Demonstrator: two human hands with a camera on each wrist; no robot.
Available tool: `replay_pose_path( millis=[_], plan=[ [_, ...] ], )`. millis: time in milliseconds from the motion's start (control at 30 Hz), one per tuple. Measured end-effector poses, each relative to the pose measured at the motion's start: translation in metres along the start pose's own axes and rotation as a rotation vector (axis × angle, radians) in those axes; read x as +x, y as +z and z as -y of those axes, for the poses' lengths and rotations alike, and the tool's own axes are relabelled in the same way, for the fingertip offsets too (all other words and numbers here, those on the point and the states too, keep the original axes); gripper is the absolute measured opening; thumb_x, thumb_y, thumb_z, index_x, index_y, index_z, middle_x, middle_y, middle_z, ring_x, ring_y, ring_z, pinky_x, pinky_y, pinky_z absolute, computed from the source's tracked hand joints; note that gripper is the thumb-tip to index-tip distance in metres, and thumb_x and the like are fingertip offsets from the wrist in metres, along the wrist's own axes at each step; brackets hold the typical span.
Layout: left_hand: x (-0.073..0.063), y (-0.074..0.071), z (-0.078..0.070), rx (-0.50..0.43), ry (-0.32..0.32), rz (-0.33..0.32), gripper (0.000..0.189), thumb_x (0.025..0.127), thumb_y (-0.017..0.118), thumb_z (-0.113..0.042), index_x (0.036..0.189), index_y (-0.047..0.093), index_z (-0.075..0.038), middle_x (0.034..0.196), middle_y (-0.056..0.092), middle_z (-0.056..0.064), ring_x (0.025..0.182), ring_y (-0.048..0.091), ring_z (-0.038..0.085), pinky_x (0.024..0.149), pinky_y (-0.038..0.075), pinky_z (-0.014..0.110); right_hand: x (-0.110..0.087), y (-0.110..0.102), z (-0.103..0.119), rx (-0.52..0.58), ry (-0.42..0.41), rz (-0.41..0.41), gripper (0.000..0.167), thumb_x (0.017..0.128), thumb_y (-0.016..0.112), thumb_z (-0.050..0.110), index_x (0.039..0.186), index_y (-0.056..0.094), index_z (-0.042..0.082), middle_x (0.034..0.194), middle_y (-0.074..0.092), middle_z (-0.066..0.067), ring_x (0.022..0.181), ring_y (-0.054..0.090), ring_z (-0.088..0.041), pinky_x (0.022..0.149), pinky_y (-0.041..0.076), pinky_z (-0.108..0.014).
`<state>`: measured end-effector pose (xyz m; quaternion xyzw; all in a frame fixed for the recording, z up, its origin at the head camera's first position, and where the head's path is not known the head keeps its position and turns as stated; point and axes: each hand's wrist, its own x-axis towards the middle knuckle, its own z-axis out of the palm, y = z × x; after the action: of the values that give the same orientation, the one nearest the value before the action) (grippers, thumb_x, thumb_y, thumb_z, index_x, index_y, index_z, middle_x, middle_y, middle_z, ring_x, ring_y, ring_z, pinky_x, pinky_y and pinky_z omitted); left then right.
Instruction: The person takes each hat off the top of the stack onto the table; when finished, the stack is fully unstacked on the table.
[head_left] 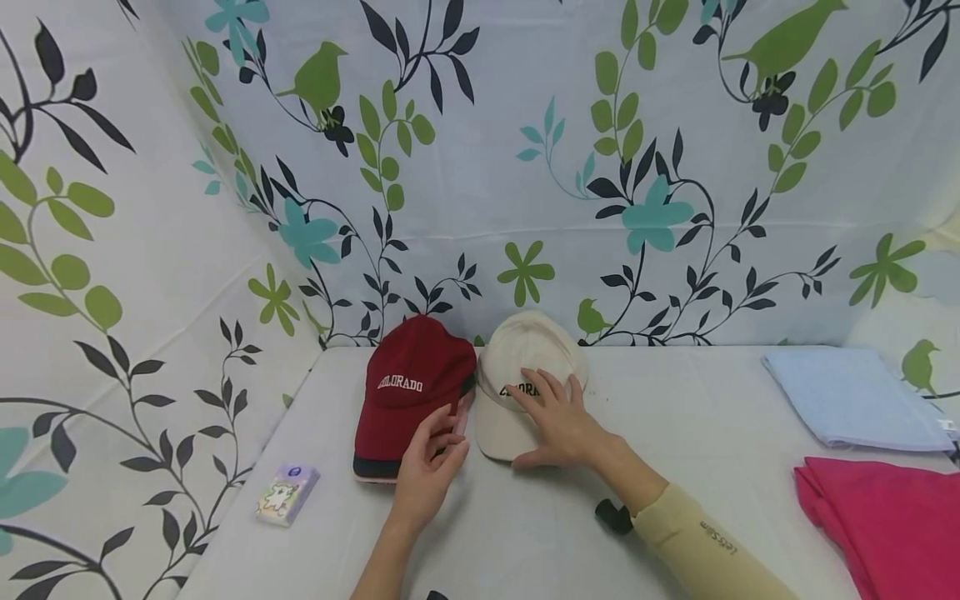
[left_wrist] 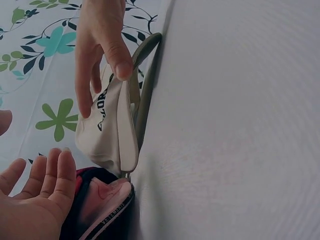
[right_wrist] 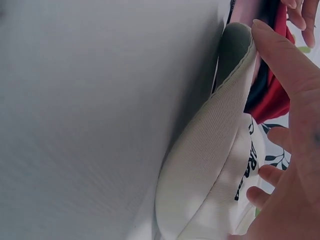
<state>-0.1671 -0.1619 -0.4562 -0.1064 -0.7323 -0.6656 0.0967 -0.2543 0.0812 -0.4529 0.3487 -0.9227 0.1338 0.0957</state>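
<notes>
A red baseball cap (head_left: 408,433) lettered COLORADO lies left of a cream cap (head_left: 498,429) that bears similar dark letters, partly covered by fingers. Over the cream cap spreads my right hand (head_left: 558,421), fingers apart. In the right wrist view its thumb (right_wrist: 280,57) meets the edge of the cream brim (right_wrist: 205,150), while the fingertips are near the lettering. My left hand (head_left: 427,475) is beside the red cap's right edge, fingers loosely bent with nothing between them. The left wrist view shows the red cap's pinkish inside (left_wrist: 100,197) below that palm (left_wrist: 35,210).
A small purple pack (head_left: 288,495) with a cartoon picture lies at the left of the white table (head_left: 675,400). Folded light blue cloth (head_left: 855,396) and pink-red cloth (head_left: 885,517) lie at the right. A patterned curtain (head_left: 480,167) hangs behind the caps.
</notes>
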Motion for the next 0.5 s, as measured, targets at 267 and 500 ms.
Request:
replay_pose_path(
  millis=[267,500],
  plan=[
    [0.0002,-0.0017,-0.0016,-0.003,0.005,-0.011,0.057,0.096,0.067,-0.003,0.148,0.043,-0.002,0.138,0.049,0.026,0.116,0.056,0.035,0.093,0.051,0.021,0.0035,-0.0006,-0.0032,0.001,0.009,0.028,0.110,0.070,0.081,0.068,0.157,0.037,0.017,0.160,0.022,-0.018,0.145,0.024,-0.041,0.106,0.016,-0.079],
    [0.0006,-0.0040,-0.0029,0.000,0.011,-0.015,0.057,0.096,0.067,-0.002,0.148,0.042,-0.001,0.137,0.049,0.026,0.116,0.056,0.038,0.092,0.051,0.022,0.0050,-0.0031,-0.0029,-0.001,-0.001,0.021,0.106,0.072,0.080,0.067,0.155,0.039,0.016,0.159,0.025,-0.019,0.143,0.028,-0.040,0.105,0.018,-0.078]
  ],
)
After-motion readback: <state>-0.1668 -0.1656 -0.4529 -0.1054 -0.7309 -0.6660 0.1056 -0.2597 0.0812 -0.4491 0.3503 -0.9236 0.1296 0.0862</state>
